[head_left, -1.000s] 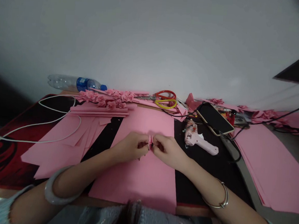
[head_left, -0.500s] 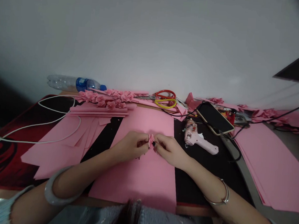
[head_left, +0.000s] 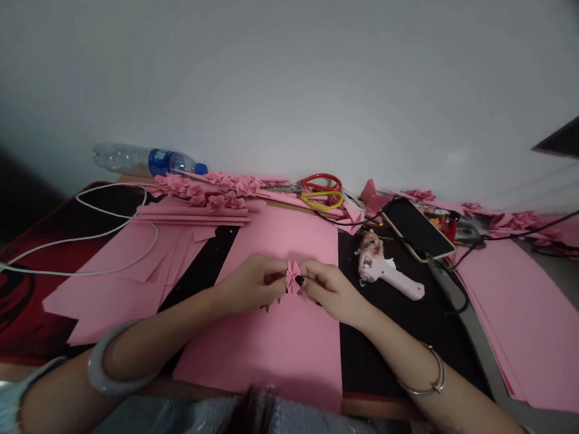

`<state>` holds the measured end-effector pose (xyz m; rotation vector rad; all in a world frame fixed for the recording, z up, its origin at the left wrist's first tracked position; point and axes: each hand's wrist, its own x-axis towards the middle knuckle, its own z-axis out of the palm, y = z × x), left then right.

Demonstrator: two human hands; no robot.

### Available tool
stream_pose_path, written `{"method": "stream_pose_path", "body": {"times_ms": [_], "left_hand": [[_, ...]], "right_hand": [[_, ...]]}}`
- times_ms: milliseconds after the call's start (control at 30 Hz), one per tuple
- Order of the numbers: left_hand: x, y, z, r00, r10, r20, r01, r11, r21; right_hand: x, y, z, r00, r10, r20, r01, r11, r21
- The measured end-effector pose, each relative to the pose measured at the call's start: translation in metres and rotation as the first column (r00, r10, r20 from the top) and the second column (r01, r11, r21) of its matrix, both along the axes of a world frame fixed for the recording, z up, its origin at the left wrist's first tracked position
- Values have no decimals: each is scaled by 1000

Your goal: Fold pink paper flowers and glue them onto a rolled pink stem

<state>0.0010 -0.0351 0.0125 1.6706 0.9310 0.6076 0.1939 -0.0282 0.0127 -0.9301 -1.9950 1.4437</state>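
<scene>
Both the left hand [head_left: 255, 282] and the right hand [head_left: 332, 294] pinched a small folded paper piece [head_left: 292, 271] between thumb and fingers, one hand on each side, with the right thumb's dark nail against it. The piece was above the middle of a long pink sheet [head_left: 263, 359]; whether it touched the sheet could not be told.

Nearest, a white bangle [head_left: 94, 370] circled the left forearm, left of the sheet, and a silver bracelet [head_left: 439, 382] the right, to its right. Loose pink papers [head_left: 113, 287] overlapped left of the sheet, crossed by a white cable [head_left: 61, 242]. A stack of pink paper [head_left: 536, 330] lay well to the sheet's right, and a pale glue gun [head_left: 392, 276] just beside it on that side.

Left of the sheet's far end lay rolled paper tubes [head_left: 189, 218]; right of it, a dark-screened phone [head_left: 416, 227]. Behind the sheet were scissors [head_left: 321, 201] with red and yellow handles, and, behind to the left, paper flowers [head_left: 211, 191] and a bottle [head_left: 123, 158] on its side.
</scene>
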Motion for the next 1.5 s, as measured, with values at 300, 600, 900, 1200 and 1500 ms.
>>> {"method": "stream_pose_path", "body": {"times_ms": [300, 600, 900, 1200, 1500], "left_hand": [[-2, 1, 4, 984, -43, 173, 78, 977, -199], [-2, 2, 1, 974, -61, 217, 131, 936, -326], [0, -1, -1, 988, -55, 145, 87, 971, -221], [10, -5, -1, 999, 34, 38, -33, 999, -26], [13, -6, -3, 989, 41, 145, -21, 990, -139]], "right_hand": [[0, 2, -4, 961, -17, -276, -88, 927, -365], [-2, -1, -4, 950, -58, -308, -93, 887, -452], [-7, -5, 0, 973, -104, -205, 28, 938, -345], [-18, -20, 3, 942, -327, 77, 314, 938, 145], [-17, -21, -2, 947, -320, -7, 319, 940, 122]]}}
